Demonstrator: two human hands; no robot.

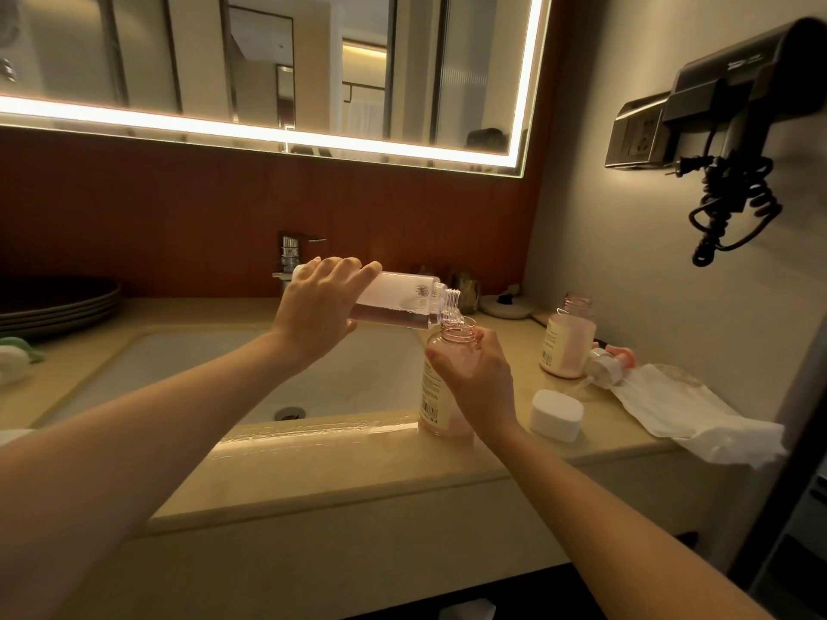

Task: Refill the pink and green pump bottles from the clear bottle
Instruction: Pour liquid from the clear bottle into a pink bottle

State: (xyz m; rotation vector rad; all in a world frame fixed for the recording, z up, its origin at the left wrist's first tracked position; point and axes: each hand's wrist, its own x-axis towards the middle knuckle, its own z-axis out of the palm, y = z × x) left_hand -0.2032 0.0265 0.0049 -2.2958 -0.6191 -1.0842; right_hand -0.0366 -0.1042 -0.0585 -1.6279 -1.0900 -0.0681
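My left hand [320, 302] grips the clear bottle [402, 302], tipped almost flat with its open threaded mouth over the neck of a pink bottle [441, 396]. Liquid lies along the clear bottle's lower side and runs from its mouth. My right hand [474, 378] holds the pink bottle upright on the counter edge beside the sink. Its pump is off. A second pink-tinted bottle [567, 340] stands open farther right by the wall. A pump head [608, 366] lies next to that bottle. I see no clearly green bottle.
A white cap [556, 414] sits on the counter [358, 476] right of my right hand. A white cloth [689, 411] lies at the far right. The sink basin [215, 373] and faucet [291, 257] are behind my arms; stacked plates [58, 304] stand left. A hair dryer [738, 109] hangs on the right wall.
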